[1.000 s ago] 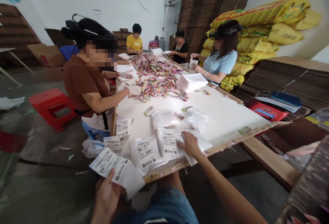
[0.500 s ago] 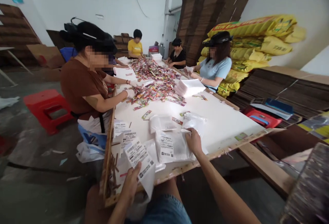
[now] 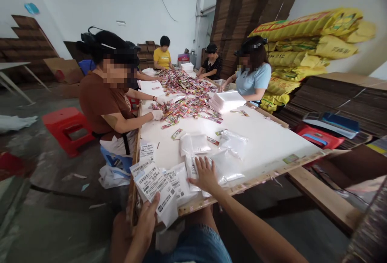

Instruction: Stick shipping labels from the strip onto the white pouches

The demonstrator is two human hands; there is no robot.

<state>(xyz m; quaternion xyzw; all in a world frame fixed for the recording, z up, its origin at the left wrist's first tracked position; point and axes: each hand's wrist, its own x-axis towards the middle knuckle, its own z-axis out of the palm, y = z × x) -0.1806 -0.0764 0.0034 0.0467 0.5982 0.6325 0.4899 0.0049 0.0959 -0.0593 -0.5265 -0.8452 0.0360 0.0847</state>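
My left hand [image 3: 147,216] grips labelled plastic bags [image 3: 157,188] at the table's near left corner, thumb on top. My right hand [image 3: 204,174] lies with fingers spread on a clear packed bag [image 3: 225,167], its palm partly covering the label. Beside it, under the edge of the held bags, is another labelled bag [image 3: 180,182]. Two more packed bags, one [image 3: 195,144] on the left and one [image 3: 233,142] on the right, lie just beyond. A small colourful packet [image 3: 213,140] sits between them.
A large heap of colourful packets [image 3: 187,90] covers the table's far half, with a white stack [image 3: 226,101] at its right. A person's gloved hand [image 3: 157,114] touches the heap from the left. Other people sit around the table. A red stool [image 3: 68,128] stands left.
My right hand has moved left from the bag's right edge and spread flat over its label. My left hand and its bags have shifted slightly left. The view has turned a little left.
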